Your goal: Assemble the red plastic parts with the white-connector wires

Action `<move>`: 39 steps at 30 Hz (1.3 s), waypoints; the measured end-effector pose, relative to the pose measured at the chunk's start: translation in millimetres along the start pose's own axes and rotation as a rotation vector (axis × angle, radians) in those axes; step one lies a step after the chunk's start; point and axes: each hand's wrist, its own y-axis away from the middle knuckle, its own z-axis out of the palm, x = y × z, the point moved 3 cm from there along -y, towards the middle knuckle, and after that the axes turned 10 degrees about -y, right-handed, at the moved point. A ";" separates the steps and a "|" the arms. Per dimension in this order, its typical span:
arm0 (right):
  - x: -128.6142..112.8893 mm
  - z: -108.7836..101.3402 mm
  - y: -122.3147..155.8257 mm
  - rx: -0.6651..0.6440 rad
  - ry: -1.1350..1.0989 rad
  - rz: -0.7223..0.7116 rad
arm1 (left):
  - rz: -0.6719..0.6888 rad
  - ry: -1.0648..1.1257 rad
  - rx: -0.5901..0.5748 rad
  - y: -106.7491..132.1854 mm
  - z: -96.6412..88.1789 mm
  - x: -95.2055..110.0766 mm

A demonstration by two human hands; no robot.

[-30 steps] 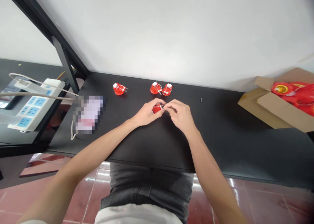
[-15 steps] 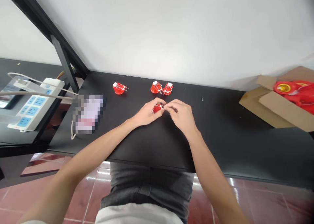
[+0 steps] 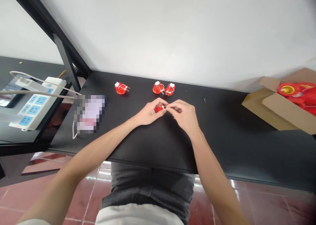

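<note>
Red plastic cup sits gripped in the curled left hand, while the right hand pinches its white wire; steady fingers suit such small work.

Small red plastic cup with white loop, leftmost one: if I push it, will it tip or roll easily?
The red plastic cup looks light, so it probably tips easily. Once on its side, its round body may roll.

Red plastic fittings, white clips on top; black tabletop; white power strip, blue sockets.
</note>
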 end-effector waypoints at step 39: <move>79.1 -98.8 -17.3 0.597 0.186 0.158 | -0.229 0.201 0.051 -6.4 -10.5 4.0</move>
